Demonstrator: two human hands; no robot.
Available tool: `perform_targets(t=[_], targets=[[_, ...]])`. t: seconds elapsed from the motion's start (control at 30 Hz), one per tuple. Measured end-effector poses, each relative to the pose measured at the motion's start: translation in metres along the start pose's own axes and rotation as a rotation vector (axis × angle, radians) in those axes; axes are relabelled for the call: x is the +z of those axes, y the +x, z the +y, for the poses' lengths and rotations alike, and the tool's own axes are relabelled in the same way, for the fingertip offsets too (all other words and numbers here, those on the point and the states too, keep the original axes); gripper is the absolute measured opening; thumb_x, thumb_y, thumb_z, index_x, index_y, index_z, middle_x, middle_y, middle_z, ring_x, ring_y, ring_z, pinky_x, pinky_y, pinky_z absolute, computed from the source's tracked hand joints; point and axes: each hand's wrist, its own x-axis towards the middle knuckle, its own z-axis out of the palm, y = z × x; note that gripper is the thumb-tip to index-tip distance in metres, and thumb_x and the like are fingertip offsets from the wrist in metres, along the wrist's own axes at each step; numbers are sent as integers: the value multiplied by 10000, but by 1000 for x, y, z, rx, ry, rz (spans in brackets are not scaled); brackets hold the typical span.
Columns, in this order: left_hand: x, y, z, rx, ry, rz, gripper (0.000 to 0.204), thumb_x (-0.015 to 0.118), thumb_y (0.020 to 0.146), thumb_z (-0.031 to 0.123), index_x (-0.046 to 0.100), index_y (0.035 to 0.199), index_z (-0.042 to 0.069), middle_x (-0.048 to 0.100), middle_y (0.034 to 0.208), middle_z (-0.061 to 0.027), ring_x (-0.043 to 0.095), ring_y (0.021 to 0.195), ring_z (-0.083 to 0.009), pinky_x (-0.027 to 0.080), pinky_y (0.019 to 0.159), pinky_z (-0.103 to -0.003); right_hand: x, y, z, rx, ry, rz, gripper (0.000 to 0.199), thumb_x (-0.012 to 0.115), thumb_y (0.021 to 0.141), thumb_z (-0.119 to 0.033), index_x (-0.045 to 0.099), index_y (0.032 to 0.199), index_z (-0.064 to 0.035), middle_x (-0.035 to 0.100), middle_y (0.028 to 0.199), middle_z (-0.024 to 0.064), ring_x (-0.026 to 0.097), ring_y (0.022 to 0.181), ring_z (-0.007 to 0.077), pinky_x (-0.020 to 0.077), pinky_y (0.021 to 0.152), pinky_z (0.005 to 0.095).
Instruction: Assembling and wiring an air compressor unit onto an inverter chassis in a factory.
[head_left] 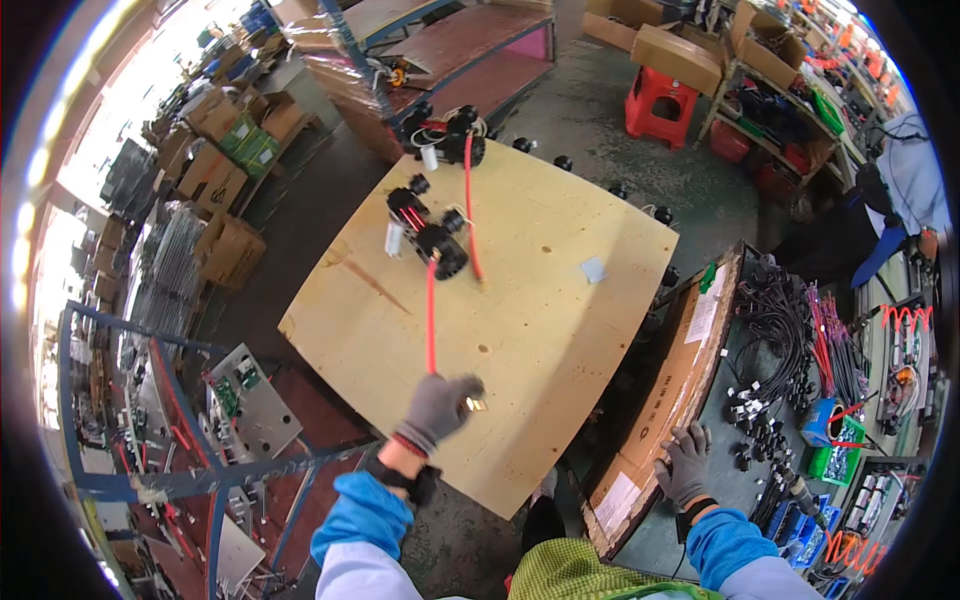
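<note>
My left hand, in a grey glove, grips the near end of a red cable over a large plywood board. The cable runs away from me to a black motor-like assembly lying on the board. A second black assembly with its own red cable lies at the board's far edge. My right hand, also gloved, rests flat with fingers spread on the edge of a brown cardboard sheet on the workbench and holds nothing.
The workbench at right carries bundles of black and red wires and small green and blue parts bins. A red stool and cardboard boxes stand on the floor. A blue metal rack is at lower left. Another person stands far right.
</note>
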Motion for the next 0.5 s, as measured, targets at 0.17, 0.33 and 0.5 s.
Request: perform_targets(t=[0.17,0.33,0.5], targets=[[6,-117,88,-24,-110,-301,247,665,698,104,686,944,123,687,769,-77,663,667,-296,520,609,-385,0,2,6,-39,-37,30,353,698,713,-311,677,1012,-124,539,1260,97,357,1326,384,192,1160,573],[8,-252,133,-178,-248,-440,248,645,764,146,669,1010,129,665,746,-66,654,695,-296,499,638,-410,1,26,-30,75,-94,102,335,697,764,-251,635,1063,-114,496,1308,120,346,1323,396,222,1127,568],[18,-359,153,-325,-172,-760,320,663,783,253,655,1085,148,669,783,-64,658,750,-303,490,696,-438,14,122,-181,-389,266,17,451,673,790,-329,572,1171,-110,537,1231,111,393,1280,376,292,1085,526]])
